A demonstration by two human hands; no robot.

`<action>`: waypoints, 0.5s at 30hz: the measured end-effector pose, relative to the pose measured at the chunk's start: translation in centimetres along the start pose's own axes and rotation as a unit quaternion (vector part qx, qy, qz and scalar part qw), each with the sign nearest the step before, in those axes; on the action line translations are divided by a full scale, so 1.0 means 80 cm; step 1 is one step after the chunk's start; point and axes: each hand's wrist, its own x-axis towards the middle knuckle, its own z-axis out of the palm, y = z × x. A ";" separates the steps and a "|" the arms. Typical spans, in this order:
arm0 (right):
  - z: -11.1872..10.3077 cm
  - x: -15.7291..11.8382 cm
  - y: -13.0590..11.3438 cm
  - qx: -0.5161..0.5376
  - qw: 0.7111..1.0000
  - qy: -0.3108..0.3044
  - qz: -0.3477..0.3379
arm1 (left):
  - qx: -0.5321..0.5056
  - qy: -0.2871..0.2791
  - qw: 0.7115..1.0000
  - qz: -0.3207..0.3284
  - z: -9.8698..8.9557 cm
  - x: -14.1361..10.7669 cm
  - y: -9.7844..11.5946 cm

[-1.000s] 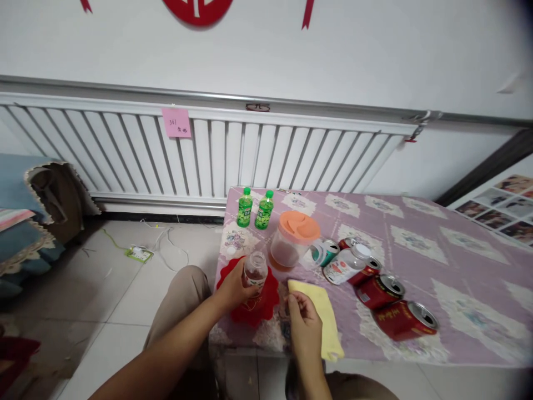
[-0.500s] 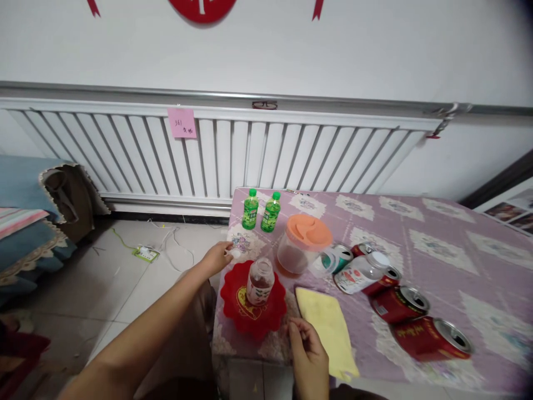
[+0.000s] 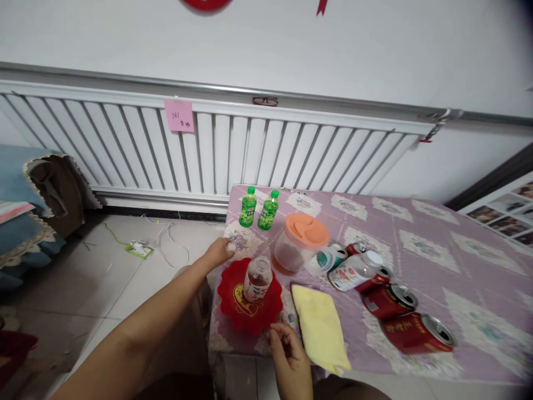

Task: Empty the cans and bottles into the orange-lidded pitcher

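My left hand (image 3: 220, 253) is closed on a small white cap (image 3: 231, 246) at the table's left edge. Just in front of it, an uncapped glass jar (image 3: 257, 280) with a printed label stands upright in a red scalloped plate (image 3: 233, 303). At the plate's near right edge is my right hand (image 3: 287, 347), thumb and fingertips pinched together; whether they grip the rim or anything small is unclear. A folded yellow cloth (image 3: 320, 325) lies to its right.
Two green bottles (image 3: 247, 210) stand at the back left of the table (image 3: 375, 222). A clear container with an orange lid (image 3: 307, 230) is behind the plate. Several cans (image 3: 416, 333) and a white-capped jar (image 3: 352, 273) are on the right. A radiator (image 3: 237, 150) runs behind.
My left hand has drawn the white cap slightly up off the cloth. My right hand has shifted left to the plate's near edge. The whole view has moved slightly.
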 end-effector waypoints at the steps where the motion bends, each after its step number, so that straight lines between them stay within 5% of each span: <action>1: -0.001 0.000 0.000 0.002 1.000 0.003 0.005 | -0.015 0.008 1.000 -0.002 -0.007 -0.014 0.004; 5: 0.001 -0.002 -0.008 0.031 0.999 -0.015 0.042 | -0.145 0.024 0.989 0.027 -0.029 -0.103 0.027; 9: 0.015 -0.005 -0.028 0.085 0.990 -0.086 0.066 | -0.287 -0.020 0.953 0.094 -0.020 -0.193 0.054; 12: 0.028 -0.008 -0.038 0.126 0.976 -0.160 0.075 | -0.310 -0.058 0.944 0.091 0.001 -0.223 0.064; 15: 0.033 -0.011 -0.033 0.142 0.971 -0.167 0.100 | -0.330 -0.070 0.936 0.099 0.022 -0.228 0.062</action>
